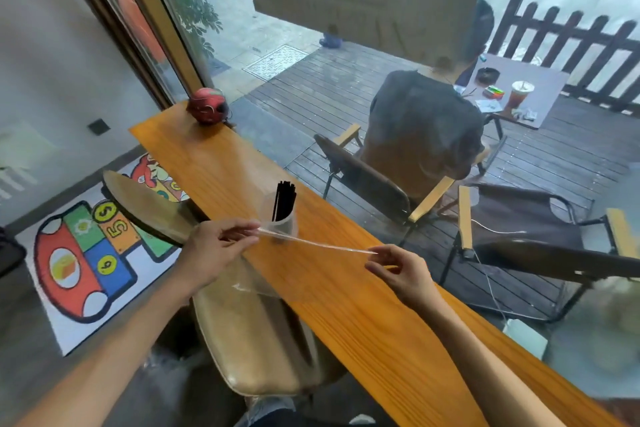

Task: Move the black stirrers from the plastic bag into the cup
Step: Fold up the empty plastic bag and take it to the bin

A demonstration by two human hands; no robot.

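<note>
A bundle of black stirrers [284, 199] stands upright in a clear plastic cup [281, 222] on the long wooden counter [363, 315]. A clear plastic bag [263, 274] is stretched flat between my two hands just in front of the cup, and it looks empty. My left hand [216, 250] pinches its left end next to the cup. My right hand [398, 270] pinches its right end over the counter.
A red helmet [207, 105] sits at the counter's far end. A tan stool [249, 333] and a round wooden seat [145, 204] stand on my side. Behind the window [277, 55] along the counter is a person on a chair [367, 180].
</note>
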